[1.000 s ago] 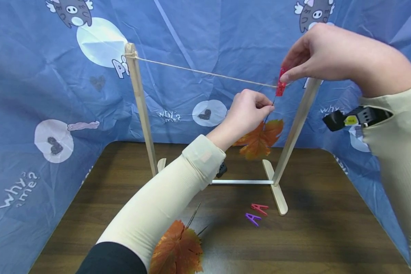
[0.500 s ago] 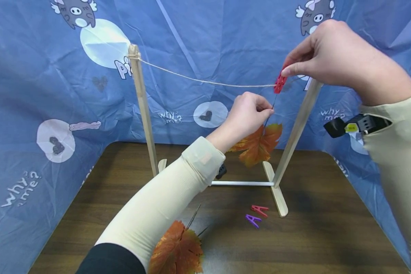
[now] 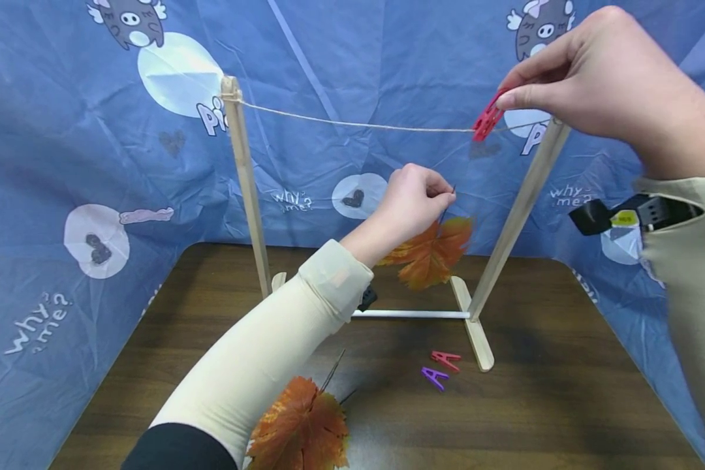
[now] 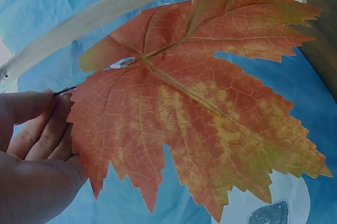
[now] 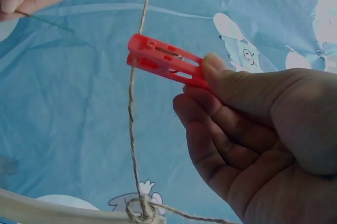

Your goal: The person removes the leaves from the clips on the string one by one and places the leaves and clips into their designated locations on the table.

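My left hand (image 3: 414, 196) pinches the thin dark stem of an orange maple leaf (image 3: 431, 254), which hangs below the fingers. In the left wrist view the leaf (image 4: 200, 103) spreads wide beside the fingertips. Higher and to the right, my right hand (image 3: 605, 85) pinches the handle end of a red clothespin (image 3: 489, 121) between thumb and finger. The right wrist view has the clothespin's nose (image 5: 138, 50) across the twine (image 5: 131, 119), close to the knotted end. A gap separates the leaf stem from the clothespin.
Two wooden posts (image 3: 247, 189) carry the twine, joined low by a white rod (image 3: 411, 314). A red clothespin (image 3: 445, 359) and a purple clothespin (image 3: 433, 376) lie on the brown table (image 3: 534, 405). More orange leaves (image 3: 302, 424) lie at the front. Blue printed cloth (image 3: 305, 59) hangs behind.
My left hand has moved left and slightly down, drawing the leaf stem away from the clothespin. My right hand has risen to the right; the clothespin tilts more and the twine has lifted with it.
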